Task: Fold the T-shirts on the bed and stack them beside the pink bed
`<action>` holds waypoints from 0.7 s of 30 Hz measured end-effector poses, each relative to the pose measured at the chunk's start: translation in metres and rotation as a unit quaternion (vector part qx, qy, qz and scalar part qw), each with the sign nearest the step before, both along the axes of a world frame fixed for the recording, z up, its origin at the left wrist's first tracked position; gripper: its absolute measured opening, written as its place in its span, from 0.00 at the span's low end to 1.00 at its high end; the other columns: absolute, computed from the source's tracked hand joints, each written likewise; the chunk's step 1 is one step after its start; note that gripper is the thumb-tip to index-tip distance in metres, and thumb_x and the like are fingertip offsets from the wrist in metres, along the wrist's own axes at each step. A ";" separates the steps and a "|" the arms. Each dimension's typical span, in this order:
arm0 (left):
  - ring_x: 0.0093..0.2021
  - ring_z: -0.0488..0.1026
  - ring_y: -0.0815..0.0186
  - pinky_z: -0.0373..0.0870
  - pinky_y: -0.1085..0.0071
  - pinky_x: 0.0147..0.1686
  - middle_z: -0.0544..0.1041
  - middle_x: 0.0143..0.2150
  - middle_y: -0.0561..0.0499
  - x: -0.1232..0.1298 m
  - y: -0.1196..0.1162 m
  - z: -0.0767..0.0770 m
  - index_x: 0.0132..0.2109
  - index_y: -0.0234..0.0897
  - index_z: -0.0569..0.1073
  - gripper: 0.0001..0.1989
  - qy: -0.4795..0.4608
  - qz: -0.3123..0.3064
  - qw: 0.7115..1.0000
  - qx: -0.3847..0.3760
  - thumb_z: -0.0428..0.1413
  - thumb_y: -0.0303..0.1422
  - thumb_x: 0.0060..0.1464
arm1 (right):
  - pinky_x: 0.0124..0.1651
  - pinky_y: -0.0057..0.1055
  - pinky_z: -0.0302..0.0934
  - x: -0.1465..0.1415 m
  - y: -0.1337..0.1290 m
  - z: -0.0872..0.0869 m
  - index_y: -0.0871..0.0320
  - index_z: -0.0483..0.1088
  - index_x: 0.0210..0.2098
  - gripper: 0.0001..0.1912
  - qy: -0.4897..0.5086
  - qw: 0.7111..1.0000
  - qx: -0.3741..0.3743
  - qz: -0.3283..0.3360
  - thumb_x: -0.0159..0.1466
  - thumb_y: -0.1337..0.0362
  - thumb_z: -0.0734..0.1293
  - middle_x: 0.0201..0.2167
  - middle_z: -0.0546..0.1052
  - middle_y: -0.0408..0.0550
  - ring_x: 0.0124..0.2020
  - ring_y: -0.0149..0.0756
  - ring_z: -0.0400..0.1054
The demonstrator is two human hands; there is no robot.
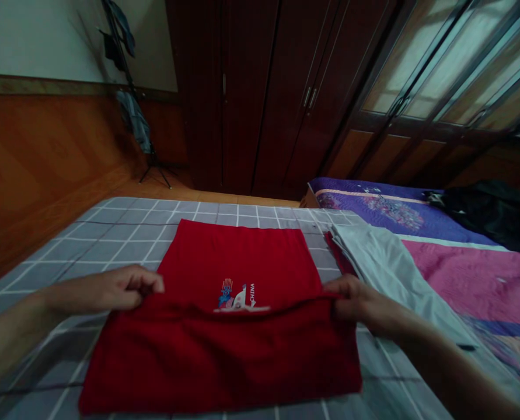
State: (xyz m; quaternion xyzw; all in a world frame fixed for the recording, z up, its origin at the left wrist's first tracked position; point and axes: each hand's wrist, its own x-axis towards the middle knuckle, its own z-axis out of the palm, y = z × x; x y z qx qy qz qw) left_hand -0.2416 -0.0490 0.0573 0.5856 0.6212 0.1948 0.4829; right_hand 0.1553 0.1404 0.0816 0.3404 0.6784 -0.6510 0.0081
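Note:
A red T-shirt (242,251) lies on a grey bed sheet with white lines, its printed picture and the word "CHINA" facing up. The near part of the shirt is folded up, its edge raised across the lower part of the print. My left hand (124,289) pinches that edge at its left corner. At the right corner my right hand (351,300) grips the same edge, fingers closed on the cloth. Just right of my right hand, a pale grey-white folded cloth (386,256) lies on the bed, with a dark red piece (341,254) showing under its left side.
The grey checked sheet (128,233) spreads around the shirt. To the right is a purple and pink bedcover (452,271) with a black garment (496,210) on it. Behind stand dark wardrobe doors (260,99) and a coat stand (124,64) with hanging things.

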 end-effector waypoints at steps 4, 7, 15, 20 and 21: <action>0.30 0.72 0.67 0.67 0.76 0.31 0.77 0.32 0.54 -0.033 0.084 0.005 0.34 0.40 0.76 0.10 -0.178 0.086 0.980 -0.009 0.56 0.28 0.41 | 0.21 0.21 0.52 -0.047 0.079 -0.006 0.61 0.68 0.18 0.05 0.043 0.994 0.022 -0.095 0.40 0.70 0.61 0.15 0.71 0.41 0.17 0.25 0.60; 0.35 0.74 0.64 0.69 0.74 0.36 0.78 0.37 0.52 -0.046 0.124 -0.021 0.36 0.39 0.76 0.11 -0.176 0.157 0.972 0.021 0.60 0.34 0.42 | 0.18 0.21 0.48 -0.069 0.120 -0.039 0.60 0.65 0.16 0.02 0.026 0.988 0.049 -0.143 0.40 0.70 0.62 0.13 0.69 0.40 0.14 0.25 0.57; 0.35 0.76 0.62 0.71 0.68 0.36 0.77 0.37 0.48 -0.052 0.134 -0.068 0.45 0.36 0.71 0.24 -0.148 0.248 0.954 0.086 0.64 0.43 0.42 | 0.19 0.23 0.52 -0.070 0.139 -0.095 0.60 0.68 0.22 0.10 0.022 0.970 0.084 -0.227 0.52 0.59 0.68 0.17 0.72 0.44 0.17 0.27 0.61; 0.36 0.75 0.62 0.71 0.68 0.36 0.78 0.38 0.48 -0.051 0.139 -0.063 0.42 0.36 0.72 0.21 -0.122 0.278 0.943 0.135 0.63 0.42 0.43 | 0.23 0.26 0.59 -0.071 0.145 -0.095 0.60 0.72 0.28 0.13 0.032 0.964 0.110 -0.239 0.54 0.55 0.67 0.22 0.76 0.46 0.22 0.32 0.67; 0.35 0.75 0.62 0.71 0.68 0.35 0.78 0.37 0.48 -0.051 0.141 -0.065 0.41 0.35 0.72 0.20 -0.109 0.285 0.942 0.142 0.63 0.41 0.42 | 0.24 0.26 0.60 -0.071 0.146 -0.096 0.60 0.73 0.29 0.14 0.032 0.963 0.120 -0.240 0.54 0.54 0.67 0.23 0.77 0.47 0.23 0.33 0.68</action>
